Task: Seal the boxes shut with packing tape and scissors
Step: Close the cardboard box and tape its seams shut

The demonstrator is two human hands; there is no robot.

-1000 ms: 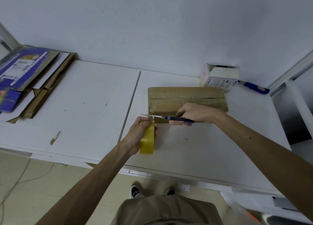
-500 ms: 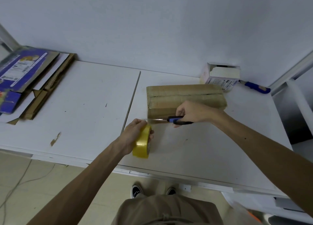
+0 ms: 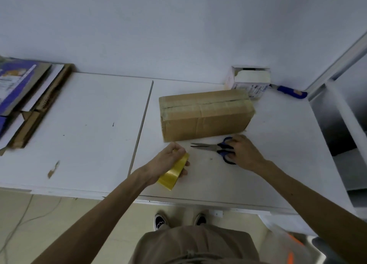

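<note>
Scissors [image 3: 214, 147] have come down from the cut at the box's left end and now lie flat on the table [image 3: 89, 134] just in front of the box [image 3: 204, 116], blades closed and pointing left, while the tape roll [image 3: 174, 174] has drawn back from the box and tilted. Right hand [image 3: 245, 154] rests on the blue handle loops with fingers curled over them; whether any finger is threaded through a loop I cannot tell. Left hand [image 3: 168, 162] grips the roll, fingers wrapped round its rim and thumb on top. Likely risks: the freshly cut end may lift off the cardboard if nobody presses it down, since the box skin looks matte, creased and slightly fuzzy at the corners; the free end could fall back onto the glossy yellow roll and be hard to find; the steel tips point toward the left hand, so a careless reach across could meet them. This long brown carton already carries a shiny strip along its top seam. Behind it stand a small white box [image 3: 250, 81] and a blue-handled tool [image 3: 292, 92]; flattened cardboard [image 3: 29, 105] lies far left on the scuffed white laminate
</note>
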